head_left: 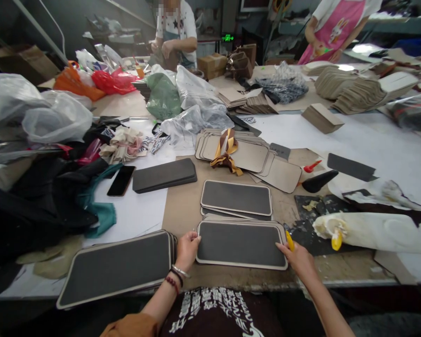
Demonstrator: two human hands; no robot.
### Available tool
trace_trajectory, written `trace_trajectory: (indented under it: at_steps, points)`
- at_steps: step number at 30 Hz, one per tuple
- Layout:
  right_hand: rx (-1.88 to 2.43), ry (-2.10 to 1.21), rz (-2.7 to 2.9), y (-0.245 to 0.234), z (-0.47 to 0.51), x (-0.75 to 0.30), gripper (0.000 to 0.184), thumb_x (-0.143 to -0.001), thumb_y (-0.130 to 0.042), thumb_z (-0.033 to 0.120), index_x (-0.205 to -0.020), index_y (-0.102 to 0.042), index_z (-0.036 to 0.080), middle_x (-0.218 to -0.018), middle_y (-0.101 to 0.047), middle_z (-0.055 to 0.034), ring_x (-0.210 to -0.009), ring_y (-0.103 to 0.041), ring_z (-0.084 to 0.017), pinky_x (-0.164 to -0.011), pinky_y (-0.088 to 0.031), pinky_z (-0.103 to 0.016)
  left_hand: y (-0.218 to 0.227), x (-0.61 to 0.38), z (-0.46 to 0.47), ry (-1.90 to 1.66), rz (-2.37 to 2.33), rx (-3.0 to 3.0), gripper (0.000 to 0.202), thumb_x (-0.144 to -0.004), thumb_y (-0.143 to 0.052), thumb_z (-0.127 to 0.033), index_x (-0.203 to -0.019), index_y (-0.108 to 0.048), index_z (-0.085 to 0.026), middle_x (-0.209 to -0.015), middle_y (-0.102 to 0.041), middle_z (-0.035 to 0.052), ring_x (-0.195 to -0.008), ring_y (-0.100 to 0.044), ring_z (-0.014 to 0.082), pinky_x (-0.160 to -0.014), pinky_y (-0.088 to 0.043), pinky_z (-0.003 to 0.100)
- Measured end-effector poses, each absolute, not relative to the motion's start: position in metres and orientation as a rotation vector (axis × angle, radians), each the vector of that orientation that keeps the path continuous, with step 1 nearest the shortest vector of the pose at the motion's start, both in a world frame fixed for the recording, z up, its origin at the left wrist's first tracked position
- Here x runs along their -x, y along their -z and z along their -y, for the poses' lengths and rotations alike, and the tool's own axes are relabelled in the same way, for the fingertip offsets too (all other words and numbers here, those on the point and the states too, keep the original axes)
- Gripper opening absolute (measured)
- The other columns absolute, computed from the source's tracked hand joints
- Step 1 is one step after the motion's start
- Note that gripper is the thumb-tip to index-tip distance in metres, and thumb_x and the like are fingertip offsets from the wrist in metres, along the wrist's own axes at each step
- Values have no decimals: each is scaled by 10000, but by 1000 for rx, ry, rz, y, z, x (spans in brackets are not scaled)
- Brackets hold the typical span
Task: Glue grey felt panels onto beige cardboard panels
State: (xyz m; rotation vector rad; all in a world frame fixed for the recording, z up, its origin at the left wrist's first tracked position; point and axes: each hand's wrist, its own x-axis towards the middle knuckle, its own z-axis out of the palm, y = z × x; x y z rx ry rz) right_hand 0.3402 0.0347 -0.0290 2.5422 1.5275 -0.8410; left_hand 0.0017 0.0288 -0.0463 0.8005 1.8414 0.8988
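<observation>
In the head view, a dark grey rectangular panel with a beige border and rounded corners (pixel 242 244) lies in front of me on a stack of similar pieces. My left hand (pixel 187 251) pinches its left edge between thumb and fingers. At the opposite end, my right hand (pixel 299 256) has its fingertips on the panel's right edge. A thin yellow tool (pixel 289 240) sticks up from that same hand; its working end cannot be made out. Just behind is another bordered panel stack (pixel 236 198). To the left, a larger pile of bordered panels (pixel 119 267) reaches the table's front edge.
Plain dark panels (pixel 164 175) lie beside a phone (pixel 121 181). Beige boards (pixel 249 152) carry a brown and yellow ribbon (pixel 226 152). A white glue-crusted container (pixel 372 230) stands right. Dark cloth (pixel 38 201) fills the left. Two people work across the table.
</observation>
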Motion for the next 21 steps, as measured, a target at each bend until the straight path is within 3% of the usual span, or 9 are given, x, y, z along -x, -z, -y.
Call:
trace_trajectory:
  at_steps: [15,21]
  points:
    - [-2514,735,-1604,30,-35,-338,249,-765,-508,415,-647,-581,209,-601,-636,-41,-659,-622,-218,-556,-381,-246,46,-2,-28,-852,-1863,-855,211,-533,-563,-350,-603,-590,-152,-564,-613,26,-561,-554,171,-572,-426,279]
    - [-2531,749,-1609,23,-34,-334,240,-769,-520,379,-720,-635,174,-675,-658,-67,-721,-631,-222,-598,-389,-245,42,1,-27,-805,-1884,-891,251,-505,-566,-388,-611,-606,-163,-594,-643,48,-594,-581,210,-610,-439,319]
